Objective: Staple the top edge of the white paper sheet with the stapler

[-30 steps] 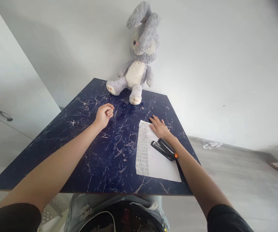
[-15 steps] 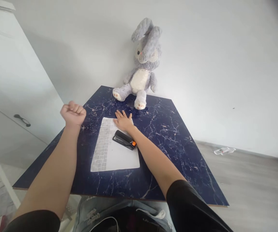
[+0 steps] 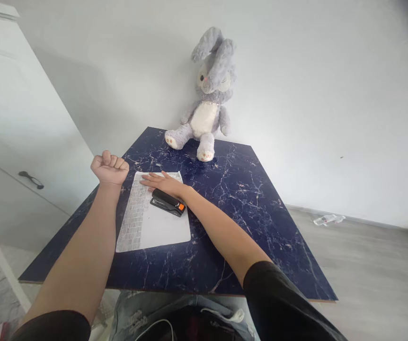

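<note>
My right hand (image 3: 164, 183) lies flat, fingers spread to the left, on the upper part of a white paper sheet (image 3: 164, 232) with a printed grey grid down its left side. Just in front of that hand, a black stapler (image 3: 166, 203) with an orange patch rests on the sheet, close to my wrist. My left hand (image 3: 110, 168) is a closed fist held up near the table's left edge, apart from the paper. Whatever the fist may contain is hidden.
A grey plush rabbit (image 3: 207, 113) sits at the back of the dark blue marbled table (image 3: 239, 213), against the wall. Behind the paper lies a small pale object (image 3: 158, 165). A white cabinet (image 3: 15, 142) stands at left; clear plastic packaging (image 3: 328, 219) lies on the floor at right.
My right hand, the paper and the stapler have shifted left, and its fingers now point further left. A small pale object behind the paper has come into sight. The left fist stays closed.
</note>
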Tool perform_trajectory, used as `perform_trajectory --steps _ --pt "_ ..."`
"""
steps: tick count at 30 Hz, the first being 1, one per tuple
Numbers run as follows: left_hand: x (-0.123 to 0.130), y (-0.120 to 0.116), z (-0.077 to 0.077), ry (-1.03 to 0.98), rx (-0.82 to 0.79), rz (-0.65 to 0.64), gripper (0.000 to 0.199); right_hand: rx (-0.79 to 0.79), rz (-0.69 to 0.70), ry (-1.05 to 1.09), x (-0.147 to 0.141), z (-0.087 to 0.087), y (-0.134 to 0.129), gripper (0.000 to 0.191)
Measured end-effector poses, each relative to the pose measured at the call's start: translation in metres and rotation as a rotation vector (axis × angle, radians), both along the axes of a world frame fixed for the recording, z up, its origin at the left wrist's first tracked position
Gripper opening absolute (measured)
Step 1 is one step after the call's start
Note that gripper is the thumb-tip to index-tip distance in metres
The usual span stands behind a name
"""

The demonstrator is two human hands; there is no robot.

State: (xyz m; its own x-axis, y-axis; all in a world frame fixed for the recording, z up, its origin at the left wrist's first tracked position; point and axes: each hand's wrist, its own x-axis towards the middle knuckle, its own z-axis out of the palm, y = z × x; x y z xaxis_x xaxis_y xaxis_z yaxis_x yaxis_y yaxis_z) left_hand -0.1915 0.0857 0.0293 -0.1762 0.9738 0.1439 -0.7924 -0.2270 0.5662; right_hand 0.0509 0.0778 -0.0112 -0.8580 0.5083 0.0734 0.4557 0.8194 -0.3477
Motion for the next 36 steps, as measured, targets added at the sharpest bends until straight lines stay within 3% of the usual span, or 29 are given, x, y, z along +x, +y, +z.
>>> perform_trajectory --steps 5,13,19,24,26,28,32,34,36 --pt "0.005 -0.004 0.001 -0.084 -0.023 -0.116 0.045 0.059 -0.100 -0.026 0.023 -0.014 -0.007 0.057" --pt "0.020 0.000 -0.002 0.001 -0.085 -0.220 0.042 0.049 -0.160 -0.059 0.117 -0.005 -0.041 0.057" --pt "0.051 0.000 -0.005 0.306 -0.045 -0.461 0.032 0.015 -0.198 -0.063 0.176 -0.006 -0.064 0.060" --pt "0.096 -0.008 -0.010 0.600 0.092 -0.642 0.019 -0.001 -0.189 -0.037 0.193 0.000 -0.067 0.058" --pt "0.115 -0.011 -0.016 0.723 0.130 -0.603 0.017 0.001 -0.167 -0.022 0.191 0.003 -0.065 0.057" --pt "0.129 -0.014 -0.022 0.939 0.160 -0.455 0.012 -0.002 -0.145 -0.004 0.188 0.005 -0.063 0.056" --pt "0.147 -0.022 -0.031 1.674 0.360 -0.150 0.022 0.010 -0.159 0.048 0.184 0.002 -0.059 0.054" --pt "0.154 -0.028 -0.031 2.010 0.395 -0.082 0.026 0.008 -0.184 0.066 0.182 -0.002 -0.058 0.053" --pt "0.160 -0.033 -0.030 2.219 0.359 -0.036 0.027 -0.012 -0.208 0.086 0.177 -0.006 -0.057 0.051"
